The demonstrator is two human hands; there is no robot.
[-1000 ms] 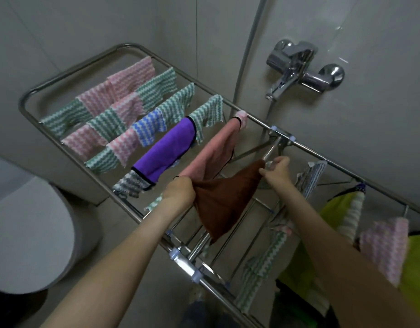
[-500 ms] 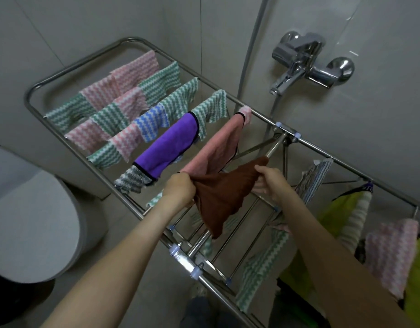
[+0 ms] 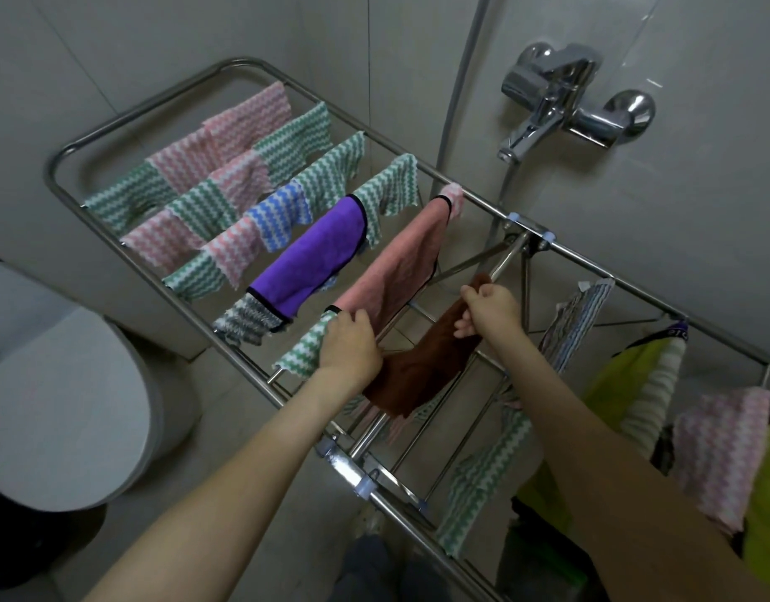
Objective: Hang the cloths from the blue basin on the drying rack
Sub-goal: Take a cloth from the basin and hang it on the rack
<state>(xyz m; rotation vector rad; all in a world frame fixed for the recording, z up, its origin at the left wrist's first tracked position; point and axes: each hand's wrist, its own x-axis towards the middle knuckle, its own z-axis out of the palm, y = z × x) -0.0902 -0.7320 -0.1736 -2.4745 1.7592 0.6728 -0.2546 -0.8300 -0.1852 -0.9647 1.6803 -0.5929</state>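
A: The left hand [image 3: 350, 345] sits at the near side of the drying rack [image 3: 127, 123], back up, fingers curled under; the brown cloth [image 3: 422, 371] comes out from beneath its palm, so it has hold of that near end.

B: And the right hand [image 3: 489, 308]?

A: Curled tight as well; thumb and fingers pinch the cloth's far corner, raised just beside a cross rail near the rack's hinge.

B: So where is the cloth itself?

A: Stretched between the two hands over the rack's middle rails; its lower edge sags below them; whether it rests on a rail I cannot tell.

B: What hangs round it?

A: A pink cloth [image 3: 400, 262] on the next rail to the left, its near end just beside the left hand's fingers; a purple cloth [image 3: 313, 258] beyond that; then rows of zigzag cloths [image 3: 227, 167] in green, pink and blue; a green zigzag cloth [image 3: 303, 347] lies just beside the left wrist.

B: Anything else?

A: A chrome tap [image 3: 561, 102] on the tiled wall above; a white toilet lid [image 3: 57, 410] at the left; a yellow-green garment [image 3: 622, 375] and a pink zigzag cloth [image 3: 722, 445] hang at the rack's right end.
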